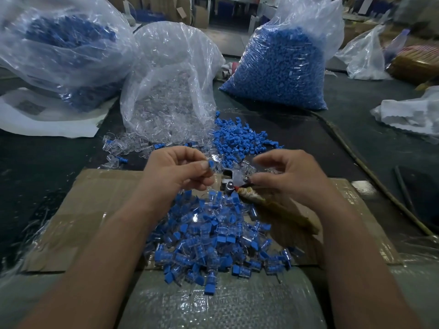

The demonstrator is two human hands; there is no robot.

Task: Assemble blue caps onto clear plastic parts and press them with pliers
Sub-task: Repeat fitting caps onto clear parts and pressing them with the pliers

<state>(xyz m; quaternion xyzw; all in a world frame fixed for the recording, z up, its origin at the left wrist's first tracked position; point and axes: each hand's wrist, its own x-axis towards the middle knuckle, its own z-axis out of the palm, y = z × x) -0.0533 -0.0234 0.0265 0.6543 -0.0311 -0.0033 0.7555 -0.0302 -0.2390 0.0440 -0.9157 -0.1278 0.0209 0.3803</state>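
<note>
Middle bag (175, 43) is holding clear parts (166, 110); right bag (306, 17), blue caps (280, 74). Left hand (175, 169) is pinching a blue cap (211, 164); right hand (287, 176) is curling over pliers (234, 180), grip unclear.

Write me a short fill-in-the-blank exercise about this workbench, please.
1. The left hand pinches a ___ cap.
2. The pile of assembled pieces lies on a sheet of ___.
3. The middle bag holds ___ plastic parts.

Missing words: blue; cardboard; clear.
</note>
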